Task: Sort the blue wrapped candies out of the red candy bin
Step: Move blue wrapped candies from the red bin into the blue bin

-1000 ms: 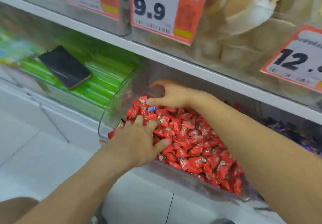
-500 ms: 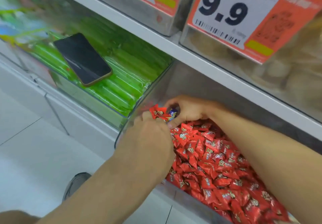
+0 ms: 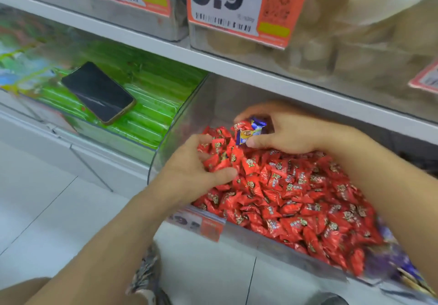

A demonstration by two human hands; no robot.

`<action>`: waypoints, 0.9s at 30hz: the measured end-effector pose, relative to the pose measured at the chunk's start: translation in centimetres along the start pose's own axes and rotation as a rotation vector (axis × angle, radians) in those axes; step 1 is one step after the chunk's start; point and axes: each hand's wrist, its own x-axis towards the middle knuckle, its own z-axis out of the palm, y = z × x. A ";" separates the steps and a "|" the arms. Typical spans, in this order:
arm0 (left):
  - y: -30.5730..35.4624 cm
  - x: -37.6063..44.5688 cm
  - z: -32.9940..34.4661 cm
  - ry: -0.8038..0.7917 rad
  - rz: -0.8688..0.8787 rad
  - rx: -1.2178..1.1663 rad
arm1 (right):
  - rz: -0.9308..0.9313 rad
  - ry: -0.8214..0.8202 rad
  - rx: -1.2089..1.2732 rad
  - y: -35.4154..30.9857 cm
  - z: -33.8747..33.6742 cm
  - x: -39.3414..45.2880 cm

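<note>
The right hand (image 3: 288, 134) has lifted a blue foil-wrapped candy (image 3: 251, 131) it was only reaching for a moment ago, pinching it above the clear plastic bin (image 3: 272, 245) of red candies; extraction looks nearly done. The left hand (image 3: 189, 172) clutches red wrapped candies (image 3: 222, 157) beside it.

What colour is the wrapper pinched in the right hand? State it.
Blue, with a yellow-orange patch: the small wrapped candy in the right hand, head view.

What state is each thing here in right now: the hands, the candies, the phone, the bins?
Right hand: fingers pinching the blue wrapped candy.
Blue wrapped candy: lifted just above the pile.
Left hand: fingers curled into the red candies.
Red candies: heaped in the clear bin.
Clear bin: open on top, nearly full.
Phone: screen dark, lying flat on the green packs.
</note>
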 end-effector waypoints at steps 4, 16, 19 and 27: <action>0.5 0.2 1.1 0.014 0.088 0.050 | 0.075 0.075 -0.062 -0.5 0.9 -5.0; 2.5 1.2 0.4 0.217 0.380 0.318 | 0.140 0.435 0.271 0.8 3.9 -9.5; 3.8 0.1 0.7 0.231 0.418 0.102 | 0.175 0.439 0.680 0.5 3.9 -9.9; 4.1 -1.9 7.7 -0.083 0.550 0.298 | 0.206 0.424 1.242 -1.5 5.7 -11.3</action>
